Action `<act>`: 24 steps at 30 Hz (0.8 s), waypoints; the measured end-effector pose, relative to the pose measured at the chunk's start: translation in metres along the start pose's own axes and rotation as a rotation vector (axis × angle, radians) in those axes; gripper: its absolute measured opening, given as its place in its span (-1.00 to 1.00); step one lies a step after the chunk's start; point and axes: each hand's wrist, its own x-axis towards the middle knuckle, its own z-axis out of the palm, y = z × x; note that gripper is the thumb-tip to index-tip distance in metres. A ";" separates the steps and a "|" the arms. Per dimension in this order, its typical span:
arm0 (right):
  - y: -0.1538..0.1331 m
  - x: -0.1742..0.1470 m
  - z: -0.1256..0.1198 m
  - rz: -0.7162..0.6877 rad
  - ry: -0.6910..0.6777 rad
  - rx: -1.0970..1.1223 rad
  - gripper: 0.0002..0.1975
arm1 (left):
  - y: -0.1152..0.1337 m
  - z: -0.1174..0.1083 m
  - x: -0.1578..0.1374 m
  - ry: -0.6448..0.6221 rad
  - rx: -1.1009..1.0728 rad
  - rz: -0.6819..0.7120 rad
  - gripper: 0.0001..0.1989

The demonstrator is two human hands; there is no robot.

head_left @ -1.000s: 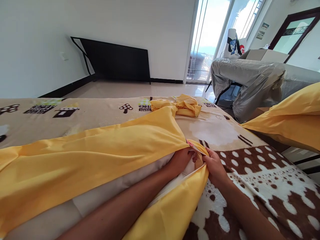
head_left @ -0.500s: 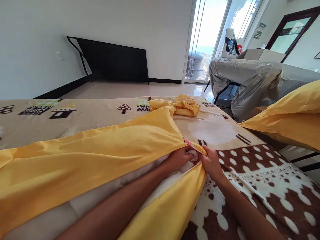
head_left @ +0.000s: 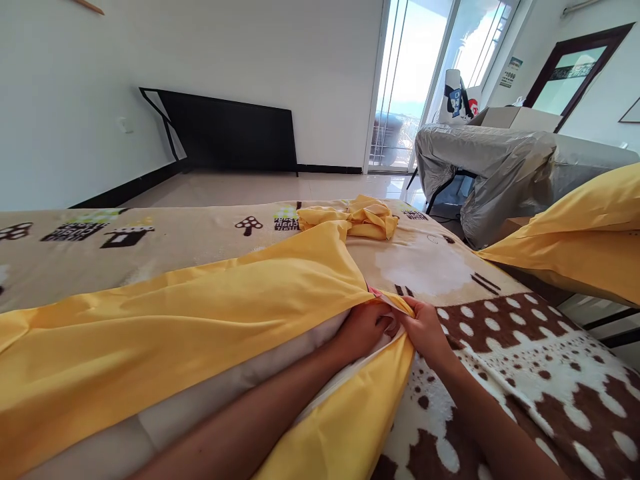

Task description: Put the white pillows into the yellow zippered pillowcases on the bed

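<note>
A: Head view, entry one. Left hand is pushed inside the open mouth of the yellow pillowcase, fingers curled against the corner of the white pillow. Whether that grip actually closes on the pillow corner I cannot tell; the cloth hides the fingertips.

B: Right hand?

A: Just beside the left, touching it. Its grip is pinched on the pillowcase's hem at the mouth, holding the lower flap taut.

B: Progress?

A: Judged from how things lie: the pillow is mostly inside the case, which covers its far side and runs off to the left of both hands. A white strip stays bare along the near edge, under the left forearm. The corner at the hands looks nearly seated; the near edge is not yet covered and the mouth not closed.

B: Surroundings?

A: All rests on a bed with a patterned blanket. Beyond the hands lies a crumpled yellow cloth; well right of the right hand, a second yellow pillow.
</note>
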 end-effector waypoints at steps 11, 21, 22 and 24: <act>-0.010 -0.010 -0.004 -0.137 0.149 -0.801 -0.77 | -0.006 0.014 0.001 0.244 -0.324 -0.181 -0.86; -0.014 -0.006 -0.013 -0.129 0.104 -0.544 -0.87 | 0.005 0.011 0.001 0.102 -0.126 0.046 -0.68; -0.014 -0.005 -0.013 -0.118 0.089 -0.539 -0.87 | 0.005 0.010 0.001 0.114 -0.146 0.034 -0.68; -0.013 -0.004 -0.014 -0.099 0.068 -0.531 -0.84 | 0.003 0.011 0.000 0.156 -0.201 -0.009 -0.73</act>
